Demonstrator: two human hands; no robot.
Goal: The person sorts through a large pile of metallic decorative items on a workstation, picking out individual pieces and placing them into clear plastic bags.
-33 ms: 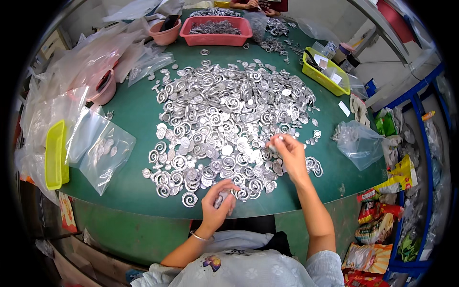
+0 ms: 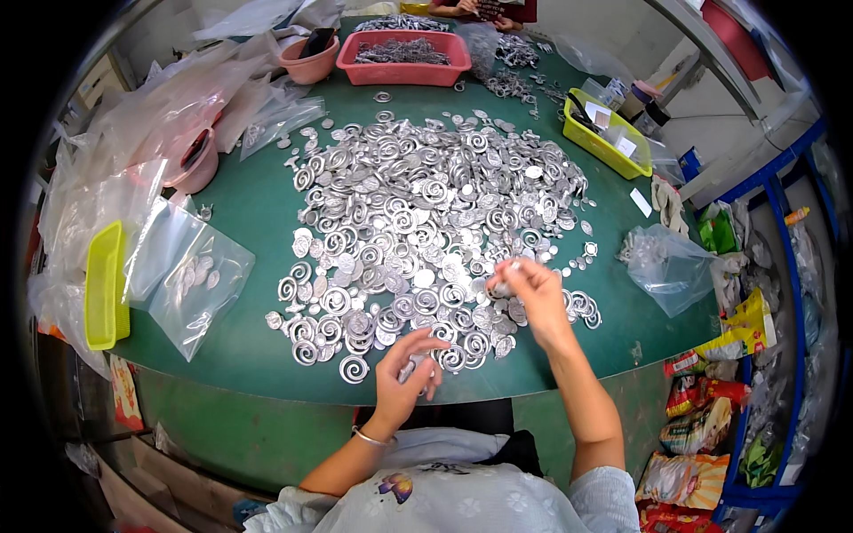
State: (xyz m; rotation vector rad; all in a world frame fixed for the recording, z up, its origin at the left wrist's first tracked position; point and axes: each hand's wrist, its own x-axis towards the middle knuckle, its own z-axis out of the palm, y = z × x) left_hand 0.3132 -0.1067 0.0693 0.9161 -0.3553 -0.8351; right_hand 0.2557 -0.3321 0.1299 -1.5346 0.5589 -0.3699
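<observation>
A wide heap of silver metal pendants (image 2: pixel 418 213), many of them spirals and others oval medallions, covers the middle of the green table. At the heap's near edge is my left hand (image 2: pixel 404 377), palm turned inward, with its fingers curled round several silver pendants that partly show between them. My right hand (image 2: pixel 538 302) is over the heap's near right side, thumb and fingertips pinched on a small silver pendant (image 2: pixel 504 289); its exact shape is hidden by the fingers.
Clear plastic bags (image 2: pixel 200 275) lie at the left beside a yellow-green basket (image 2: pixel 107 293). A pink tray (image 2: pixel 404 74) of metal parts stands at the back. Another yellow-green basket (image 2: pixel 604 147) and a clear bag (image 2: pixel 671 271) are at the right. A co-worker's hand (image 2: pixel 506 24) shows at the far edge.
My right hand has shifted slightly left and down over the heap, still pinched. The fingers of my left hand have moved a little.
</observation>
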